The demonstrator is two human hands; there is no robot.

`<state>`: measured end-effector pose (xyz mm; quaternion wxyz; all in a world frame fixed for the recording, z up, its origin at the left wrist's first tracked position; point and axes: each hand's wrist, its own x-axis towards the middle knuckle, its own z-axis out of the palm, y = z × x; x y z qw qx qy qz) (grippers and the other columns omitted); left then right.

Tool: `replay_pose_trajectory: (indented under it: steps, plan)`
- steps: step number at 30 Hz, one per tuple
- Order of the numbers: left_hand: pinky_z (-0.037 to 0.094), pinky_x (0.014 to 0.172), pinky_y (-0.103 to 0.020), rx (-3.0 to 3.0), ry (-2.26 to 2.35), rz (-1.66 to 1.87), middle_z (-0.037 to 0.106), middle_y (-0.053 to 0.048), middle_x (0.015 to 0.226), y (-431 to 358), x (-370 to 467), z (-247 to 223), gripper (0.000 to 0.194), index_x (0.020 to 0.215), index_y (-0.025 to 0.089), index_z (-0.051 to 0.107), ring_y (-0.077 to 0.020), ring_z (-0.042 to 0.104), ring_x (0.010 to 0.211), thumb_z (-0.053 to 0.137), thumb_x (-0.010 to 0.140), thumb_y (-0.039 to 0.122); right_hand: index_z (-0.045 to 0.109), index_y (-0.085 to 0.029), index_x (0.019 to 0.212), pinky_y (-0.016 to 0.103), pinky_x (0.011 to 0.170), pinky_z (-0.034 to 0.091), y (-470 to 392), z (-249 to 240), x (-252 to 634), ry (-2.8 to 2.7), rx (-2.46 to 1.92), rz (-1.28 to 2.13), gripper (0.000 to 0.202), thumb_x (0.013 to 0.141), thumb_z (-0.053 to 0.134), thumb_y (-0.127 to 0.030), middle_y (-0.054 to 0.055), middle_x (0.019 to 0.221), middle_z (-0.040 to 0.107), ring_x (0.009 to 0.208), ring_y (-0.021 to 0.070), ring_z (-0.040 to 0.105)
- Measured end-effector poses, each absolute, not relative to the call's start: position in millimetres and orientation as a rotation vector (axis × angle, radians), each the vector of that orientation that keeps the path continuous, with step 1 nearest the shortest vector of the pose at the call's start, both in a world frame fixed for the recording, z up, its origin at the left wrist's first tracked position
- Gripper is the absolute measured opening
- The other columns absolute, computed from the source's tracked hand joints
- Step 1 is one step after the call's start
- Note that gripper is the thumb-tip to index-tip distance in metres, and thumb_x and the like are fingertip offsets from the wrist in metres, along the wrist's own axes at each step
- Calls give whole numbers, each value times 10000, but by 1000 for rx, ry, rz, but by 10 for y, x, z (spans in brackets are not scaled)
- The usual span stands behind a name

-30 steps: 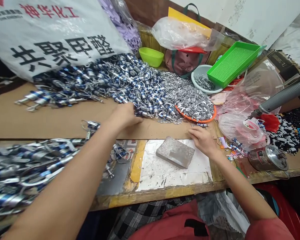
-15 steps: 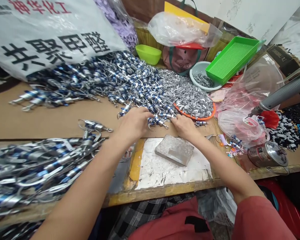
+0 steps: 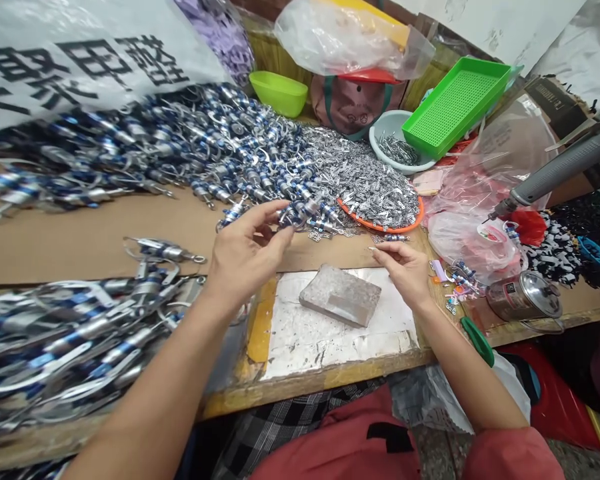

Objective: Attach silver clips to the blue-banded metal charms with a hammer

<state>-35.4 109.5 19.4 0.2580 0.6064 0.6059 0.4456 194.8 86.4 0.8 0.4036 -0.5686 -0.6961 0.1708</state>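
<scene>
My left hand is curled, with thumb and fingers closed around a blue-and-silver metal piece with a ring, slightly blurred, at the edge of a large heap of similar blue-and-silver pieces. To the right, my right hand pinches a tiny pale metal bit between thumb and forefinger; most of it is hidden by the fingertips. Beyond that hand, small flat metal links lie piled in and around an orange-rimmed tray. A grey metal block rests on white paper between my forearms.
Assembled blue-and-silver pieces are stacked at the left. An electric screwdriver hangs at the right, above plastic bags. Near the right edge stand a lidded metal cup and green-handled scissors. A green perforated basket leans on a pale bowl.
My left hand has lifted a blue-and-silver piece slightly from the heap. My right hand has drawn back from the pile toward me with a tiny metal bit. The view has shifted a little.
</scene>
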Motion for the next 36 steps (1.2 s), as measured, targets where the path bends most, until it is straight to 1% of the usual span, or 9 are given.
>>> replay_pose_trajectory:
  steps: [4,7,9,11,12,16,24,31,36]
  plan:
    - [436,580,-249,878,1350,1401,591,14,672,1196,-231,263,243,859,164,633,-104,528,562,669,619,162,681,-155,831,263,648,541,745,55,1886,-1595,-1352,556,180,803,601,-313,43,811,695,713,139,649]
    - [449,545,-210,750,1257,1446,615,13,690,1119,-212,371,261,905,172,593,-80,544,541,663,654,155,693,-175,786,256,650,534,681,124,1833,-1466,-1294,641,115,751,665,-281,21,783,689,702,128,639]
    - [474,540,-196,719,1161,1431,626,18,680,932,-208,440,385,1008,194,589,-89,578,562,707,643,162,693,-190,786,253,652,533,605,194,1784,-1295,-1245,734,99,716,703,-260,2,755,686,677,117,631]
    - [509,519,-201,740,1043,1361,673,6,746,681,-172,458,513,1094,221,595,-111,618,583,756,610,166,691,-208,792,244,658,532,493,272,1707,-1159,-1188,801,94,706,717,-235,-14,744,684,674,107,630]
    - [533,541,-205,787,1012,1279,693,3,788,554,-138,440,496,1096,235,612,-111,631,595,761,625,184,691,-215,793,240,669,532,429,309,1659,-1156,-1170,815,82,714,711,-220,-17,752,684,689,106,632]
    - [566,661,-189,944,1049,1231,744,1,806,195,22,246,183,835,206,718,-121,686,686,754,656,213,700,-214,761,231,704,522,217,402,1478,-1429,-1114,807,100,752,662,-122,-1,779,682,755,113,630]
    - [518,858,-222,1556,1235,1391,744,1,966,47,11,82,210,950,244,718,-133,679,889,671,755,182,682,-196,736,209,678,494,171,379,1448,-1438,-1161,1002,82,758,645,-126,-8,757,651,737,104,600]
    - [516,819,-205,1663,1154,1432,728,7,946,10,16,113,242,973,257,700,-114,665,874,632,784,123,647,-185,731,228,658,471,115,385,1460,-1423,-1148,1134,45,777,644,-183,-7,742,613,717,110,565]
    - [501,798,-194,1463,1043,1444,698,27,923,-7,33,130,236,929,289,696,-107,633,885,619,793,112,638,-196,838,253,741,507,31,392,1478,-1626,-1098,885,31,834,610,-183,13,824,632,814,125,594]
